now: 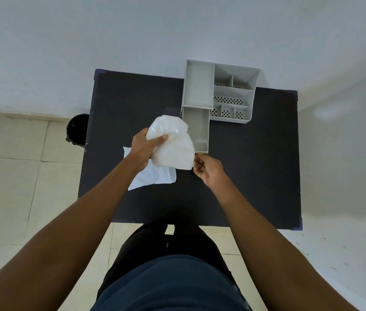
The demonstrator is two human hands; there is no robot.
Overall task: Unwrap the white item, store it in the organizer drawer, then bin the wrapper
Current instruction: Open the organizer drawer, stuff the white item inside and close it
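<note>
The left hand (142, 145) is clutching the white item (173, 147) above the surface (256, 164), beside the open drawer (196, 129), while the right hand (206, 168) is pinching its lower corner; it looks soft, light and crinkly, best gripped by its bulk.

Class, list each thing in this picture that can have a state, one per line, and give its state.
Drawer: pulled out, looks empty.
Organizer: upright on the table, compartments look empty.
White item: held above the table in the left hand.
Wrapper: flat on the table, partly under the left hand.
Bin: on the floor, open-topped.
Right hand: at the drawer's front; grip unclear.
</note>
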